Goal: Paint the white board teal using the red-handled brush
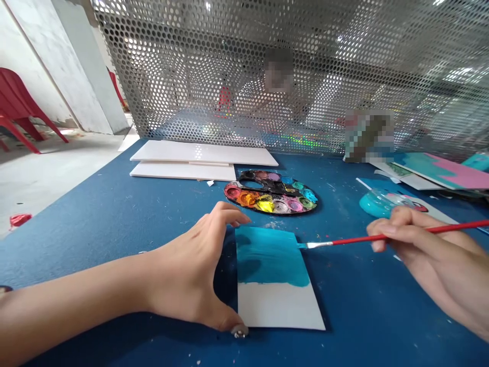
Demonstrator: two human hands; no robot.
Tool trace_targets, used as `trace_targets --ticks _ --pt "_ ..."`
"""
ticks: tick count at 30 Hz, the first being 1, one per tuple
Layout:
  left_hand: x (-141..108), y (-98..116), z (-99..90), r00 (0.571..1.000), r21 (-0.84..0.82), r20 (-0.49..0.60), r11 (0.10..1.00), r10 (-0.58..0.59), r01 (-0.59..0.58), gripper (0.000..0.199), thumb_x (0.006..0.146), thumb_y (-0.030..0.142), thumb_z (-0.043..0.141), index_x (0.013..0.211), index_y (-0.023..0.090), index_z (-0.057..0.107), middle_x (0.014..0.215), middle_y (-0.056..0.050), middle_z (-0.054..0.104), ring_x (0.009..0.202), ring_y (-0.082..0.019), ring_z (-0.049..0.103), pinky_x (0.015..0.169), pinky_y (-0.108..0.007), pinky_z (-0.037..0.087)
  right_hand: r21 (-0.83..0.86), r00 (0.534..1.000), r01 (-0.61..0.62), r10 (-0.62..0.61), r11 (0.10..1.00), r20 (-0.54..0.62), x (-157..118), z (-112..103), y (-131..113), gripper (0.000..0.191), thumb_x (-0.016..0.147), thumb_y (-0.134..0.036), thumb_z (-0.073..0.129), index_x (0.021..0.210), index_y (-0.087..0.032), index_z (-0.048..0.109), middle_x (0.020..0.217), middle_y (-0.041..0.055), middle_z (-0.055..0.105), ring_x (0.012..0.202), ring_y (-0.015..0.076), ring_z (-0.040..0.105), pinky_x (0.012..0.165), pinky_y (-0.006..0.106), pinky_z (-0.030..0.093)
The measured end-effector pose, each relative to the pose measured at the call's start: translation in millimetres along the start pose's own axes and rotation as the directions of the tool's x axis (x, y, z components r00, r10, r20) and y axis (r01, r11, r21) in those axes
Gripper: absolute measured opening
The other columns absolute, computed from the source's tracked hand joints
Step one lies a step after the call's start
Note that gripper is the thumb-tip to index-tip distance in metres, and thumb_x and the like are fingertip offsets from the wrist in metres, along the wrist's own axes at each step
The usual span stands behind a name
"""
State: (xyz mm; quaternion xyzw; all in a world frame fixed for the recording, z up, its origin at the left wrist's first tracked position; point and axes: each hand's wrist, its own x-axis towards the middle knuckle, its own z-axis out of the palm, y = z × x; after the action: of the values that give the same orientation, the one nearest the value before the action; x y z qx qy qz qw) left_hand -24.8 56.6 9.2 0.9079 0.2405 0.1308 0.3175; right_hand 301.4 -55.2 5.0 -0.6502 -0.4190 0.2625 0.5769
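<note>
A white card (278, 306) lies flat on the blue table (114, 229), with teal paint (267, 257) covering its upper half. My left hand (187, 270) arches beside the card's left edge, holding nothing, its thumb tip at the lower corner and its fingertips near the upper corner. My right hand (424, 255) is shut on a red-handled paintbrush (367, 238). The brush's teal-tipped bristles reach the card's upper right edge. A paint palette (271, 192) with many colours lies just beyond the card.
Two white boards (202, 160) lie beyond the palette. A teal-stained plastic lid (380, 203) and painted boards (439, 171) lie to the right. A perforated metal screen (267, 61) rises behind the table, with a person (275, 102) beyond it. Red chairs (19, 107) stand at left.
</note>
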Motion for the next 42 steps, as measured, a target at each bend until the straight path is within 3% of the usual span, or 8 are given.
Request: trace_targets --ticks 3,10,13,19,29,32,38,42 --pt "-1 -1 0.7 1.0 0.01 -0.003 1.0 0.02 -0.02 0.106 0.052 0.038 0.101 0.129 0.023 0.03 0.136 -0.015 0.042 0.12 -0.04 0.052 0.095 -0.058 0.052 0.047 1.0 0.015 -0.014 0.999 -0.017 2 4 -8 0.027 0.07 -0.044 0.085 0.056 -0.031 0.066 0.069 0.0009 0.057 0.074 0.0213 0.058 0.067 0.032 0.049" --pt "-2 -3 1.7 0.999 0.021 -0.024 0.999 0.043 -0.042 0.105 0.054 0.042 0.1 0.13 0.025 0.029 0.135 -0.014 0.041 0.122 -0.041 0.052 0.096 -0.058 0.053 0.122 0.976 0.032 -0.057 0.992 0.209 12 70 -23 0.027 0.072 -0.041 0.083 0.058 -0.027 0.064 0.064 -0.0025 0.061 0.072 0.0184 0.061 0.075 0.033 0.046" --pt "0 -2 1.9 0.998 0.018 -0.028 0.999 0.05 -0.049 0.105 0.052 0.04 0.102 0.128 0.025 0.03 0.134 -0.013 0.043 0.119 -0.039 0.054 0.095 -0.056 0.053 0.113 0.962 0.037 -0.066 0.993 0.266 16 83 -19 0.027 0.074 -0.039 0.081 0.059 -0.027 0.062 0.062 -0.0034 0.063 0.072 0.0179 0.061 0.077 0.034 0.044" --pt "1 -2 2.7 0.998 0.028 -0.026 0.998 0.063 -0.063 0.106 0.055 0.042 0.102 0.129 0.025 0.028 0.134 -0.014 0.042 0.12 -0.039 0.054 0.097 -0.057 0.053 0.041 0.979 0.014 -0.022 0.999 0.203 18 70 -12 0.027 0.069 -0.043 0.082 0.057 -0.027 0.063 0.063 -0.002 0.063 0.073 0.0202 0.061 0.074 0.035 0.043" --pt "-1 -2 4.1 0.998 0.039 -0.026 0.997 0.063 -0.062 0.109 0.054 0.045 0.102 0.13 0.026 0.027 0.134 -0.013 0.042 0.12 -0.039 0.054 0.095 -0.056 0.053 0.03 0.988 -0.053 0.057 0.998 -0.143 15 -5 1 0.024 0.055 -0.038 0.087 0.051 -0.027 0.067 0.067 -0.0003 0.06 0.073 0.0182 0.059 0.07 0.029 0.049" --pt "0 -1 3.8 0.998 0.038 -0.025 0.998 0.052 -0.051 0.108 0.054 0.044 0.103 0.129 0.025 0.028 0.134 -0.013 0.042 0.118 -0.038 0.054 0.094 -0.055 0.054 0.069 0.995 -0.013 0.02 0.998 -0.103 16 5 -6 0.021 0.058 -0.036 0.087 0.054 -0.027 0.069 0.067 -0.0013 0.06 0.071 0.0166 0.06 0.069 0.028 0.049" --pt "-2 -1 2.7 0.999 0.027 -0.026 0.999 0.037 -0.036 0.104 0.056 0.044 0.1 0.13 0.025 0.029 0.136 -0.014 0.042 0.121 -0.039 0.054 0.097 -0.055 0.053 0.071 0.991 0.035 -0.044 0.997 0.13 18 58 -15 0.029 0.065 -0.044 0.085 0.056 -0.026 0.065 0.063 -0.0014 0.062 0.071 0.0204 0.061 0.071 0.035 0.047" --pt "-2 1 1.7 0.999 0.025 -0.018 0.999 0.049 -0.049 0.106 0.053 0.041 0.101 0.128 0.026 0.028 0.134 -0.015 0.042 0.119 -0.04 0.055 0.096 -0.058 0.053 0.034 0.978 0.038 -0.045 0.999 0.206 20 67 -11 0.033 0.07 -0.048 0.085 0.057 -0.026 0.063 0.064 -0.001 0.062 0.073 0.0218 0.061 0.074 0.037 0.045"
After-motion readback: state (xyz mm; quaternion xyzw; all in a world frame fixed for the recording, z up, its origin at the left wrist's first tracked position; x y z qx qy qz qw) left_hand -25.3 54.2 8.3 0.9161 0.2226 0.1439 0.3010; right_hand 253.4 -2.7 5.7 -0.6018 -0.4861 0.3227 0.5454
